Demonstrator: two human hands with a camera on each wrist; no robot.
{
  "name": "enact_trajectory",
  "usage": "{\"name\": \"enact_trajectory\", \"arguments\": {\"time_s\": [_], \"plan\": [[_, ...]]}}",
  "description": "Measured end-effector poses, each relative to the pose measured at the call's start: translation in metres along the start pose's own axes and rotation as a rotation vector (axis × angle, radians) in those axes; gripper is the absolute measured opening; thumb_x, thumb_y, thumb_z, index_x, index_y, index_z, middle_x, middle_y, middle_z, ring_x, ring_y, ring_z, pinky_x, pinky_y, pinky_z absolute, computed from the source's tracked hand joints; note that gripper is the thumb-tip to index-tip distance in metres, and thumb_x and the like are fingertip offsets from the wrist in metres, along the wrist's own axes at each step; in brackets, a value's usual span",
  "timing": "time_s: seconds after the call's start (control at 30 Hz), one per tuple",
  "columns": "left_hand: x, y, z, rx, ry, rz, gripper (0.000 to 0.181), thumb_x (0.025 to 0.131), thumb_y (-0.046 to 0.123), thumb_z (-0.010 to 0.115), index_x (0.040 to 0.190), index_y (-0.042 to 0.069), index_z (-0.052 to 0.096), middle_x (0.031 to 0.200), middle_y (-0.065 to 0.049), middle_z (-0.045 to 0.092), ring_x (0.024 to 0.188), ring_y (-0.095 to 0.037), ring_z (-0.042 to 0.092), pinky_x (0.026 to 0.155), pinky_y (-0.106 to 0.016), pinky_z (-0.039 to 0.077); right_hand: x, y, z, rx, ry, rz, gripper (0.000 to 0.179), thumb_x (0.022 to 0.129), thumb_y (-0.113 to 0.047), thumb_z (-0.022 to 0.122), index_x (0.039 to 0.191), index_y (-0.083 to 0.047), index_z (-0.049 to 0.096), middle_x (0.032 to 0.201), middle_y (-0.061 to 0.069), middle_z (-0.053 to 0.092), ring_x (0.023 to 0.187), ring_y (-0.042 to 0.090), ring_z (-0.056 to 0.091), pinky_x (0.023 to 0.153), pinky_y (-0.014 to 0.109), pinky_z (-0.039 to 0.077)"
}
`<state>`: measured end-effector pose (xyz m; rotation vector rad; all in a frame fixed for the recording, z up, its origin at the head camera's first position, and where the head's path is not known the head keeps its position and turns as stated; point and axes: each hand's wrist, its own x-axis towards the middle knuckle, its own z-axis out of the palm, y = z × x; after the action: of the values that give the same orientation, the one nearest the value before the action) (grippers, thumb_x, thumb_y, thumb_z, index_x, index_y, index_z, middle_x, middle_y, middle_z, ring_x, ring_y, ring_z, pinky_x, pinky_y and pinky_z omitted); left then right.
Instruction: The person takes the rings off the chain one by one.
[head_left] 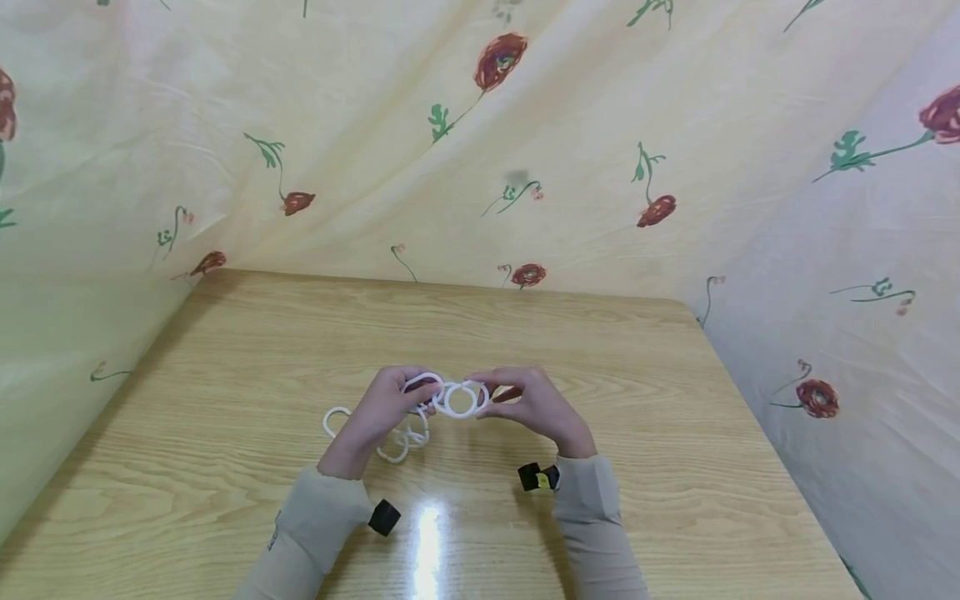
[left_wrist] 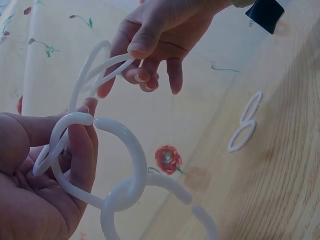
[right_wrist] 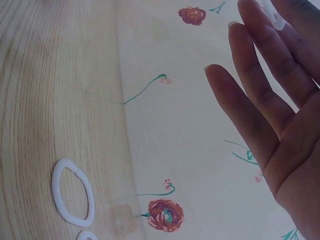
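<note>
Chain of white split rings [left_wrist: 137, 155], probably plastic: smooth, glossy, gaps visible in some rings. Judged light, stiff with slight spring at the gap, a little slick, hardly fragile unless a gap is forced wide. Best hold: pinch one ring beside its gap, thumb against fingertip, hanging links kept from swinging.

Chain is raised off the wood-grain table [head_left: 600, 350] between the hands. Left hand [head_left: 384, 404]: thumb and fingers curled round rings, more links hanging beside the palm. Right hand [head_left: 531, 402]: thumb and index nearly meet, pinching an end ring [head_left: 487, 398] by its outer edge; remaining fingers spread, free of it.

End ring overlaps its neighbour toward the left hand; linked or merely crossing, cannot tell. Ring pair [left_wrist: 246, 122] lies on the table, apart from the fingers; whether joined to the chain, unclear.
</note>
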<state>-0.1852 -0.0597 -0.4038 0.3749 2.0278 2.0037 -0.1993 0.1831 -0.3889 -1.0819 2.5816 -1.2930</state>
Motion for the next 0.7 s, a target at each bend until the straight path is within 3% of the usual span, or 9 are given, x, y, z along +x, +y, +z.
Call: {"name": "enact_trajectory", "arguments": {"time_s": [0.17, 0.43, 0.7], "plan": [[0.0003, 0.0006, 0.0004, 0.014, 0.006, 0.006, 0.024, 0.097, 0.003, 0.054, 0.108, -0.017, 0.061, 0.082, -0.002, 0.065, 0.068, -0.004, 0.061, 0.061, -0.014, 0.054, 0.0002, 0.0006, 0.0000, 0.012, -0.022, 0.019, 0.042, 0.078, -0.015, 0.078, 0.119, -0.007, 0.069, 0.102, 0.008, 0.074, 0.088, 0.017, 0.067, 0.076, 0.024, 0.060], [0.0002, -0.0004, -0.0003, 0.021, 0.007, 0.009, 0.023, 0.097, 0.003, 0.055, 0.107, -0.017, 0.062, 0.083, -0.005, 0.066, 0.068, -0.006, 0.060, 0.061, -0.015, 0.054, 0.0005, 0.0002, -0.0013, 0.041, -0.053, 0.027, 0.040, 0.079, -0.016, 0.078, 0.117, -0.008, 0.070, 0.097, 0.008, 0.073, 0.083, 0.006, 0.063, 0.074, 0.024, 0.060], [0.0015, -0.0036, -0.0008, 0.047, 0.012, 0.011, 0.023, 0.097, 0.005, 0.057, 0.105, -0.015, 0.064, 0.085, -0.012, 0.067, 0.069, -0.006, 0.060, 0.062, -0.015, 0.053, -0.0008, -0.0003, -0.0028, 0.064, -0.097, 0.072, 0.039, 0.081, -0.019, 0.077, 0.118, -0.009, 0.069, 0.099, 0.008, 0.073, 0.086, 0.006, 0.064, 0.075, 0.025, 0.060]]}}
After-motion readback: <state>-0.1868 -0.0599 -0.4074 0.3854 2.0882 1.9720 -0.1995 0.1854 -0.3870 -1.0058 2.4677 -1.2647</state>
